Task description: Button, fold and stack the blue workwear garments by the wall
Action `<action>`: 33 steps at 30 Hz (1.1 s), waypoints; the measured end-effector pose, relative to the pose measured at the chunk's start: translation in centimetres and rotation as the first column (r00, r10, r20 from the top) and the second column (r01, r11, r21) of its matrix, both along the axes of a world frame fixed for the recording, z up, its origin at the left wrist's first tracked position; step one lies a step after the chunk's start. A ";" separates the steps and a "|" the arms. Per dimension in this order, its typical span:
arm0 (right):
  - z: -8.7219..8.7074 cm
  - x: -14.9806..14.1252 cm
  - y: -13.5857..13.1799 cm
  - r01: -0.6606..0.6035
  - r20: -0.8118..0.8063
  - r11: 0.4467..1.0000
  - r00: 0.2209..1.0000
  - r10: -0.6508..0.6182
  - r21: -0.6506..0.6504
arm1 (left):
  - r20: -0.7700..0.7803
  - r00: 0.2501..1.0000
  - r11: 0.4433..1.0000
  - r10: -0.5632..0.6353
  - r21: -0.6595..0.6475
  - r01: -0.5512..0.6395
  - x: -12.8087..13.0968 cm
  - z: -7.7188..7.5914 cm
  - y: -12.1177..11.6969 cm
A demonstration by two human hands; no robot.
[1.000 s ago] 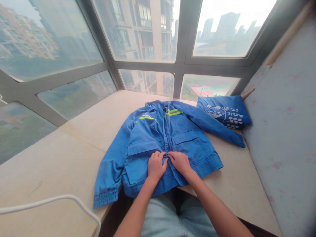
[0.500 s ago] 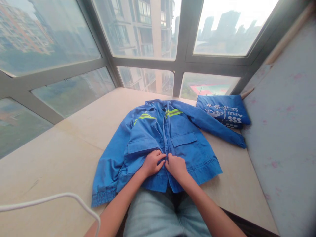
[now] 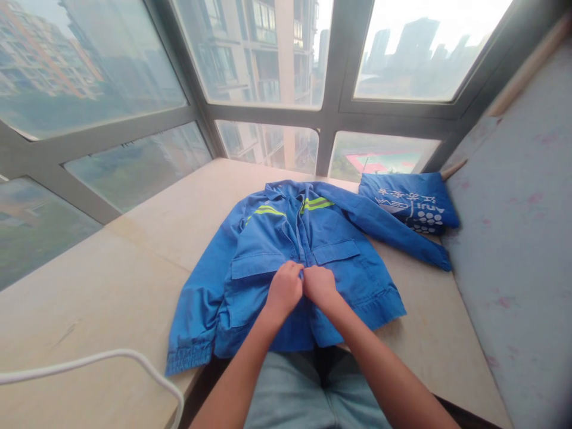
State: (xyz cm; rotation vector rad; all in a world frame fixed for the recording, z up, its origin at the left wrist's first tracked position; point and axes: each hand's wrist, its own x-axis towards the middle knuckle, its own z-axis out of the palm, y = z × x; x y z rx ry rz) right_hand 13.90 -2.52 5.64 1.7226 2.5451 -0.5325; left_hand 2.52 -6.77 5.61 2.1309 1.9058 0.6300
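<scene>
A blue work jacket point(image 3: 259, 238) with yellow-green stripes lies front side up on the pale ledge, collar towards the window and hem towards me. Its front is open at the chest, with a button or two showing along the edge. My left hand point(image 3: 286, 289) is closed on the left front edge, low on the placket. Close against it, my right hand point(image 3: 319, 283) pinches the other front edge. What sits between my fingertips is hidden by my hands. The left sleeve in view bends down towards me; the other stretches out to the right.
A folded blue bundle point(image 3: 409, 202) with white lettering rests in the back right corner by the wall point(image 3: 518, 238). A white cable point(image 3: 111, 353) crosses the lower left. Window frames point(image 3: 268, 113) border the pale ledge point(image 3: 116, 286).
Both hands have moved slightly up along the jacket's front and drawn together, fingers now more tightly closed. The whole view has shifted a little.
</scene>
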 end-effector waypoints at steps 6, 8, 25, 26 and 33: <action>-1.3 -2.1 3.6 0.050 -0.270 0.971 0.963 0.016 0.236 | 0.035 0.972 0.970 0.234 -0.082 -0.231 -1.6 -1.4 6.1; -2.9 -2.4 4.2 0.150 -0.325 0.953 0.944 -0.058 0.265 | 0.008 0.964 0.959 0.266 -0.109 -0.263 -2.0 -2.4 6.4; -7.7 -0.8 5.4 0.313 -0.782 0.942 0.614 -0.107 0.117 | 0.183 0.926 0.936 0.331 -0.188 -0.298 -3.3 -2.9 6.4; -7.7 -0.7 5.5 0.319 -0.793 0.942 0.598 -0.115 0.104 | 0.228 0.914 0.937 0.336 -0.174 -0.302 -3.3 -2.7 6.3; -7.5 -0.4 5.7 0.301 -0.852 0.953 0.508 -0.131 0.033 | 0.614 0.706 0.929 0.354 -0.145 -0.340 -1.3 -2.8 5.9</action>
